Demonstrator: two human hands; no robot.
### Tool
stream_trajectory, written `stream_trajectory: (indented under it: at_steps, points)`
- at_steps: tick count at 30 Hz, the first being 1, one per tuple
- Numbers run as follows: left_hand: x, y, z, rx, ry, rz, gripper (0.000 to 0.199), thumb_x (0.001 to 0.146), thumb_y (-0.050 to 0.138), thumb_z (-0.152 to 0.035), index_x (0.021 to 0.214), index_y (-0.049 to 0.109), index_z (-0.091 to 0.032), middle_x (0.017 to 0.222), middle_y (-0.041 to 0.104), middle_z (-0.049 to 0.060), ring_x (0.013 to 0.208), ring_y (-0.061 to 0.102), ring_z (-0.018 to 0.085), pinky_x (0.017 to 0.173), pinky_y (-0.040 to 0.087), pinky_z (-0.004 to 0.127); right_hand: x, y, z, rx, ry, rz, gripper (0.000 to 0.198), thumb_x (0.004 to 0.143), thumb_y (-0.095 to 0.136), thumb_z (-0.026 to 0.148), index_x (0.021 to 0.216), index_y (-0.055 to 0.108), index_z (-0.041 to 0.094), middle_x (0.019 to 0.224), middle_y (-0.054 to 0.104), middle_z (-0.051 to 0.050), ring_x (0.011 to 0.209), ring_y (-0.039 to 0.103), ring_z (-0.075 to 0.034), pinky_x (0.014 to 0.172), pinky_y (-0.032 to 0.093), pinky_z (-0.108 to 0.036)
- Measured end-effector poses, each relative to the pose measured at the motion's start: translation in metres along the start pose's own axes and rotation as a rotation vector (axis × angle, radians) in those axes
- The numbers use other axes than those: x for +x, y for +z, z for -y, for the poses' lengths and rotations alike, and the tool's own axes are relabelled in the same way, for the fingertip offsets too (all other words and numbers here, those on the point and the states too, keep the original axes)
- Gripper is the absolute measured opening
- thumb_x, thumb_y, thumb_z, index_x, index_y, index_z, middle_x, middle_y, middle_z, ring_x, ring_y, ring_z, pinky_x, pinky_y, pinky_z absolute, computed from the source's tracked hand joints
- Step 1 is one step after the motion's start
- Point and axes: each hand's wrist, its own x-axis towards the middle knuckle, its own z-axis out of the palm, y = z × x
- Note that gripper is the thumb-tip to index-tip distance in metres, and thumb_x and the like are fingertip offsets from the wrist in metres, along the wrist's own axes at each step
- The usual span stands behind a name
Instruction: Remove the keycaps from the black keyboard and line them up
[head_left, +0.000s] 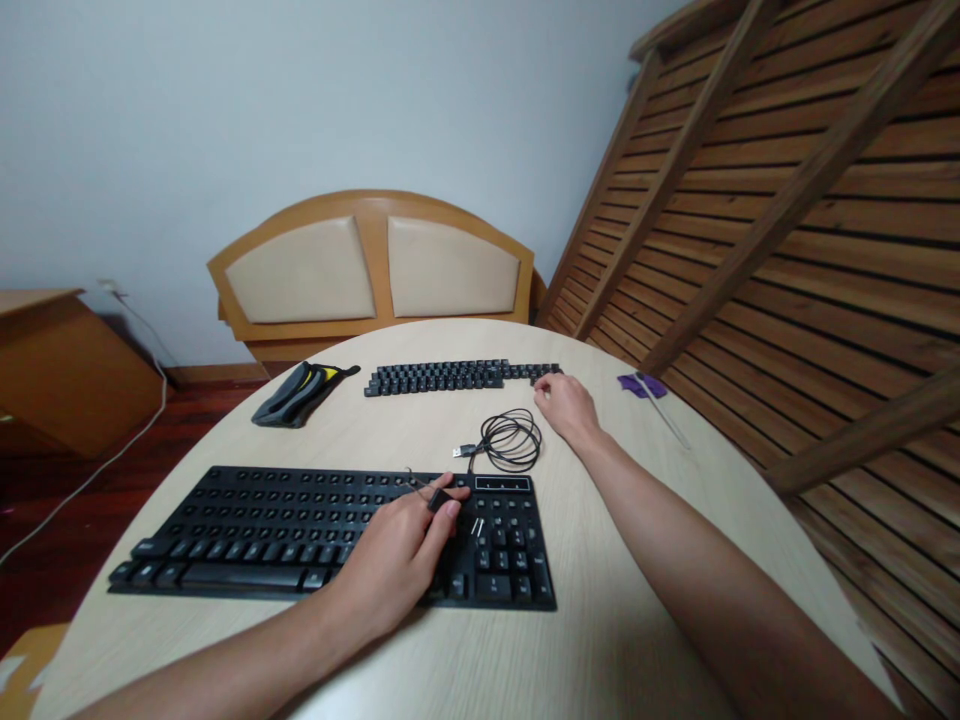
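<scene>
A black keyboard (285,592) lies before me, with many keycaps off its upper rows and bare switches showing. My left hand (409,545) rests over its right-middle part, thumb and fingers closed on a keycap puller (441,498) with a black grip and thin wires. Beyond the keyboard, loose black keycaps (439,376) stand in several tidy rows. At their right end, my right hand (566,402) pinches a keycap (537,381), mostly hidden by the fingers. The keyboard's number keys (510,560) are still capped in the lower rows.
A coiled USB cable (511,440) lies behind the keyboard. Grey-black gloves (296,398) with yellow sit at the far left of the round table (615,610). A purple cloth (637,386) with a thin pale stick (666,415) is at the right. Wooden slats (810,250) lean beside the table.
</scene>
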Motion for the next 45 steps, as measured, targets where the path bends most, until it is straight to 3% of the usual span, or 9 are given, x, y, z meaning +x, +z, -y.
stream_trajectory:
  at_steps: [13,23,29,33,37,39,43,45]
  points:
    - [0.0,0.001,0.001,-0.001,-0.003,0.004,0.044,0.101,0.032,-0.034,0.073,0.064,-0.02,0.123,0.07,0.008,0.128,0.055,0.027,0.104,0.049,0.05,0.004,0.002,0.0,-0.008,-0.016,0.027,0.026,0.088,0.051,0.014,0.098,0.075,0.017,0.106,0.074,-0.009,0.102,0.064,-0.022,0.093,0.045,-0.03]
    - [-0.001,0.001,0.001,-0.007,-0.008,-0.003,0.042,0.101,0.034,-0.033,0.088,0.071,-0.019,0.124,0.069,0.008,0.128,0.055,0.026,0.106,0.047,0.049,-0.002,-0.006,0.005,-0.021,-0.001,0.053,0.027,0.088,0.05,0.014,0.1,0.075,0.017,0.107,0.073,-0.01,0.101,0.065,-0.023,0.09,0.046,-0.031]
    - [0.0,0.0,0.001,-0.012,-0.013,0.001,0.043,0.101,0.033,-0.035,0.093,0.072,-0.02,0.124,0.069,0.008,0.128,0.055,0.026,0.107,0.047,0.047,-0.016,-0.041,0.02,-0.017,-0.024,0.094,0.019,0.085,0.055,0.015,0.088,0.073,0.019,0.095,0.074,-0.01,0.09,0.067,-0.025,0.08,0.047,-0.032]
    - [0.001,0.001,0.0,-0.004,-0.012,-0.01,0.041,0.101,0.033,-0.034,0.097,0.072,-0.02,0.123,0.07,0.006,0.128,0.056,0.025,0.107,0.047,0.046,-0.043,-0.072,0.047,0.041,-0.122,0.105,0.016,0.088,0.053,0.02,0.092,0.069,0.021,0.099,0.072,-0.007,0.094,0.065,-0.022,0.082,0.046,-0.031]
    - [0.001,0.0,-0.001,0.011,-0.006,-0.01,0.041,0.102,0.033,-0.034,0.102,0.071,-0.019,0.121,0.07,0.009,0.126,0.057,0.025,0.105,0.048,0.045,-0.091,-0.091,0.072,0.346,-0.322,0.246,0.015,0.092,0.055,0.034,0.099,0.065,0.024,0.103,0.07,-0.004,0.099,0.063,-0.02,0.089,0.048,-0.034]
    - [0.001,0.0,-0.001,0.029,-0.006,0.004,0.041,0.102,0.033,-0.034,0.102,0.071,-0.019,0.121,0.07,0.009,0.126,0.057,0.026,0.104,0.048,0.045,-0.114,-0.094,0.075,0.442,-0.414,0.361,0.032,0.088,0.06,0.04,0.117,0.06,0.024,0.12,0.065,-0.006,0.116,0.056,-0.022,0.1,0.044,-0.038]
    - [0.002,-0.002,0.0,0.069,-0.004,0.024,0.04,0.102,0.033,-0.034,0.098,0.071,-0.019,0.122,0.07,0.009,0.126,0.057,0.026,0.104,0.049,0.045,-0.14,-0.091,0.068,0.458,-0.548,0.587,0.096,0.07,0.074,0.059,0.15,0.033,0.025,0.156,0.033,-0.011,0.144,0.026,-0.034,0.117,0.025,-0.051]
    - [0.002,-0.002,0.001,0.082,-0.003,0.032,0.041,0.102,0.033,-0.034,0.094,0.07,-0.019,0.12,0.071,0.01,0.126,0.057,0.027,0.103,0.049,0.046,-0.143,-0.089,0.066,0.443,-0.561,0.63,0.107,0.068,0.073,0.063,0.154,0.025,0.024,0.161,0.022,-0.011,0.147,0.015,-0.036,0.119,0.019,-0.055]
